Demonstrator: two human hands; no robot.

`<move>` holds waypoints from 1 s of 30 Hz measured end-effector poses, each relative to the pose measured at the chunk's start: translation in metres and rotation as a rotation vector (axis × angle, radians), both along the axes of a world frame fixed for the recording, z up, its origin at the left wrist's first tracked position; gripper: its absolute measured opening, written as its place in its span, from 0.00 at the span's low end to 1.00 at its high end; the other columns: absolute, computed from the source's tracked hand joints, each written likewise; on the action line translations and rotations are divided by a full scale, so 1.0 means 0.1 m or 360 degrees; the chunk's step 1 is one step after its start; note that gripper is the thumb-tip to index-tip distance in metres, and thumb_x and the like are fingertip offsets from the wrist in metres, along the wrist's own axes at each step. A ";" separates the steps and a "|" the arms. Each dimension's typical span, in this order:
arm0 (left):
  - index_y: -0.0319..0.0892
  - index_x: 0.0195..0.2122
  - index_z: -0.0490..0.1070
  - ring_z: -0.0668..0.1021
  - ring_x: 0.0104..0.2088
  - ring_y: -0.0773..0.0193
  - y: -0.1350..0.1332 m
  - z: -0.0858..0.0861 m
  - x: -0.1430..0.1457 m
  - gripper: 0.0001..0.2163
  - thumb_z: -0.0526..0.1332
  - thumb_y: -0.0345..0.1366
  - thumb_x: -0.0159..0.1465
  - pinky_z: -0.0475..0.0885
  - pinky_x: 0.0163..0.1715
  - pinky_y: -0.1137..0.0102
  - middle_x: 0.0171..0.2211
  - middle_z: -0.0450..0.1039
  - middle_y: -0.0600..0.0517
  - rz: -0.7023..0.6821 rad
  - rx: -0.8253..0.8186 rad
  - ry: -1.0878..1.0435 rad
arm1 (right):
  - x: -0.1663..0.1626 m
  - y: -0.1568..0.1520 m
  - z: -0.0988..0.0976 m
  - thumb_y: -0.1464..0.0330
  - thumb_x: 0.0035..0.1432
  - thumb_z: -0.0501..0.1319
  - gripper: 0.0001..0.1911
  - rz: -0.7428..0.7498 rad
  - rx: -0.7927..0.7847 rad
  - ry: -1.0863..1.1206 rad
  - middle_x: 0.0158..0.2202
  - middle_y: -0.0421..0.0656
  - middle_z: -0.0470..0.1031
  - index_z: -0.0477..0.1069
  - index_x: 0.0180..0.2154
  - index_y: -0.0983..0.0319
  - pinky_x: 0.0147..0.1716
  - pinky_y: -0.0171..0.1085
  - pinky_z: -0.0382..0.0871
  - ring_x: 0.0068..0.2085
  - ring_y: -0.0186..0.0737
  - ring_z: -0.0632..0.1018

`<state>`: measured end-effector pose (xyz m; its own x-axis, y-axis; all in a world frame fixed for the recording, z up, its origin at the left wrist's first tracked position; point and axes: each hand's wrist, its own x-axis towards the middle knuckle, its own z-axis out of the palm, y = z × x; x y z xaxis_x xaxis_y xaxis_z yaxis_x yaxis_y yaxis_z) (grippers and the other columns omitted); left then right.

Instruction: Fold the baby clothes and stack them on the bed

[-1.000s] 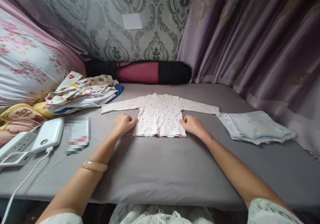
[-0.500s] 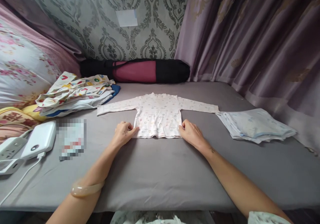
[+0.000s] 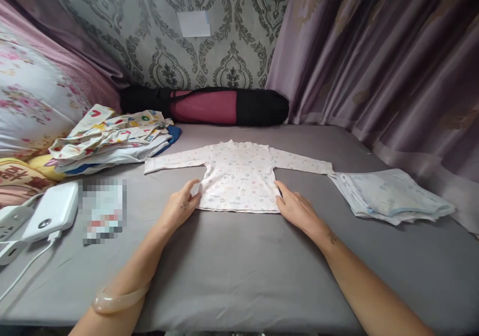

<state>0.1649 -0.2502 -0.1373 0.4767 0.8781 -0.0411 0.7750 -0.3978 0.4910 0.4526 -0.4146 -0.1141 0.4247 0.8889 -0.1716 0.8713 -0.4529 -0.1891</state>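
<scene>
A small white long-sleeved shirt with a pale print lies flat, its sleeves stretched out to both sides and its hem towards me. My left hand rests at its lower left edge, thumb and forefinger apart. At the lower right edge is my right hand, also with thumb and forefinger apart, the thumb by the hem corner. The other fingers of both hands are partly hidden. The right cuff reaches a stack of folded light cloths.
Rumpled patterned clothes lie on the left. In front of them are a white power bank with a cable, a power strip and a blurred packet. A black and red long bag lies along the wall on the grey sheet.
The wrinkles near the shirt's hem have smoothed out and its body lies flatter. My hands have moved slightly apart, and their thumbs and forefingers have spread. The view has shifted a little.
</scene>
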 end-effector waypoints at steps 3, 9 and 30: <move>0.48 0.54 0.69 0.72 0.27 0.61 0.01 0.02 -0.02 0.21 0.49 0.47 0.64 0.63 0.29 0.71 0.23 0.69 0.55 -0.0062 -0.0021 0.0090 | -0.02 -0.03 0.01 0.70 0.65 0.47 0.25 0.0035 -0.0047 -0.0048 0.40 0.45 0.80 0.62 0.62 0.49 0.36 0.37 0.61 0.41 0.47 0.79; 0.49 0.47 0.75 0.76 0.29 0.59 0.13 0.19 -0.07 0.17 0.53 0.44 0.62 0.64 0.29 0.71 0.27 0.75 0.52 -0.0105 -0.0092 0.0345 | 0.05 -0.01 0.21 0.68 0.64 0.51 0.20 0.0116 -0.0196 -0.0086 0.42 0.46 0.80 0.70 0.55 0.49 0.39 0.40 0.63 0.44 0.49 0.79; 0.34 0.64 0.57 0.56 0.68 0.48 0.17 -0.34 0.93 0.28 0.42 0.49 0.71 0.50 0.66 0.54 0.67 0.55 0.36 -0.0395 0.0671 0.0377 | -0.27 0.77 -0.36 0.55 0.70 0.39 0.33 0.0365 0.0234 0.0016 0.71 0.52 0.42 0.48 0.69 0.65 0.67 0.49 0.33 0.71 0.49 0.44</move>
